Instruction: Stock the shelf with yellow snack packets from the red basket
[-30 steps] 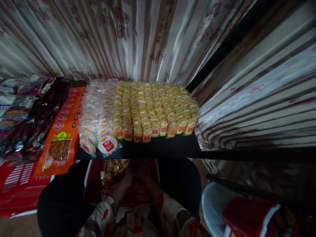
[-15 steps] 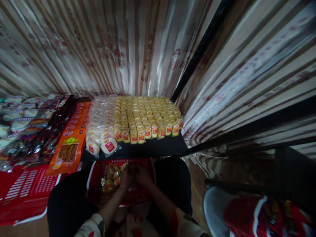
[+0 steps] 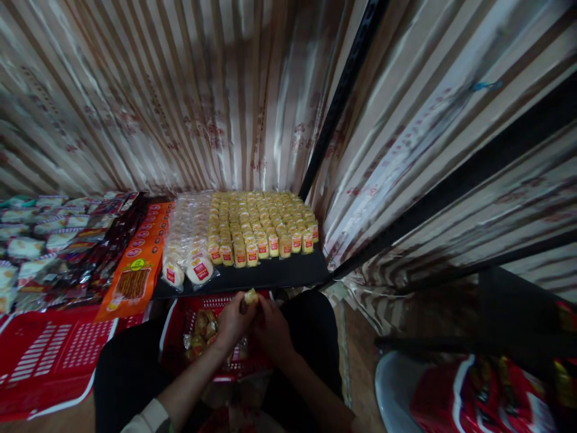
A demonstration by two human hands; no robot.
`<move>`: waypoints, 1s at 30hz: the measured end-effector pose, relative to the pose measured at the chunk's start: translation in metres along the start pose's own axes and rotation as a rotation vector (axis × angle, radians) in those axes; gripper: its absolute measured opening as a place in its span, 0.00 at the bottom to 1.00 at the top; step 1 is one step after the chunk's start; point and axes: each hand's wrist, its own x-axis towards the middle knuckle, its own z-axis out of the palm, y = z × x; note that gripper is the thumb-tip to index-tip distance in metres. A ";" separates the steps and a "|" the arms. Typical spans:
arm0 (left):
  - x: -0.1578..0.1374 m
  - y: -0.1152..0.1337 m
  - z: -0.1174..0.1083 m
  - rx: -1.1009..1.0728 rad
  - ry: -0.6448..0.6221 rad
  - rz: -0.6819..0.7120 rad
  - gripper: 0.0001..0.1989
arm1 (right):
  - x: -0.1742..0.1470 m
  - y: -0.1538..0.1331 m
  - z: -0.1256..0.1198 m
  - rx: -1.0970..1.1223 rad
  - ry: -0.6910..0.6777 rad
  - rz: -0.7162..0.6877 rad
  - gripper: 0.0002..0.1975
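My left hand (image 3: 235, 320) is closed around a small yellow wrapped cake (image 3: 250, 297), held above the far rim of a red basket. Right beside it, my right hand (image 3: 272, 328) has its fingers curled in against the same cake; its fingertips are partly hidden. Between my legs stands the red basket (image 3: 169, 331), with several wrapped yellow cakes (image 3: 204, 329) heaped in its left part. On the black shelf (image 3: 279, 270) ahead, many like cakes (image 3: 261, 225) stand in tight rows. Left of them lie rows of white round packaged pastries (image 3: 199, 269).
An orange snack packet (image 3: 134, 279) and a spread of dark and white packets (image 3: 67, 240) lie at the left. Another red basket (image 3: 58, 355) sits below them. Black metal bars (image 3: 406, 219) cross at right, above a grey tub (image 3: 396, 385) and red packages (image 3: 439, 394).
Both hands have risen from inside the basket toward its far rim, and a yellow cake now shows between them. The view has shifted slightly.
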 end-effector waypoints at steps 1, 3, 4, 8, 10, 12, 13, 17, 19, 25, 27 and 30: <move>0.002 0.006 -0.002 -0.009 0.011 0.028 0.08 | 0.001 -0.002 -0.003 0.006 0.045 -0.015 0.22; 0.008 0.019 -0.004 -0.034 0.039 0.090 0.08 | 0.007 -0.004 -0.010 0.010 0.128 -0.040 0.21; 0.011 0.024 -0.005 -0.055 0.047 0.118 0.08 | 0.011 -0.004 -0.013 0.008 0.162 -0.050 0.21; 0.026 0.043 -0.006 -0.204 0.040 0.203 0.11 | 0.034 0.000 -0.023 -0.005 0.230 -0.064 0.25; 0.032 0.048 -0.005 -0.266 0.073 0.236 0.14 | 0.048 0.003 -0.026 -0.011 0.255 -0.047 0.26; 0.036 0.050 -0.003 -0.289 0.117 0.254 0.15 | 0.063 0.006 -0.027 -0.024 0.292 -0.005 0.25; 0.037 0.050 -0.002 -0.289 0.129 0.258 0.15 | 0.070 0.007 -0.027 -0.036 0.309 0.018 0.25; 0.042 0.045 0.004 -0.247 0.131 0.274 0.15 | 0.093 0.011 -0.022 -0.089 0.355 0.076 0.24; 0.045 0.040 0.006 -0.228 0.133 0.283 0.15 | 0.100 0.014 -0.017 -0.110 0.366 0.093 0.25; 0.055 0.031 0.007 -0.180 0.117 0.279 0.15 | 0.112 0.018 -0.006 -0.095 0.366 0.118 0.27; 0.058 0.030 0.006 -0.171 0.104 0.283 0.16 | 0.114 0.020 -0.003 -0.063 0.367 0.128 0.27; 0.059 0.030 0.004 -0.159 0.094 0.286 0.16 | 0.115 0.022 -0.001 -0.007 0.374 0.120 0.27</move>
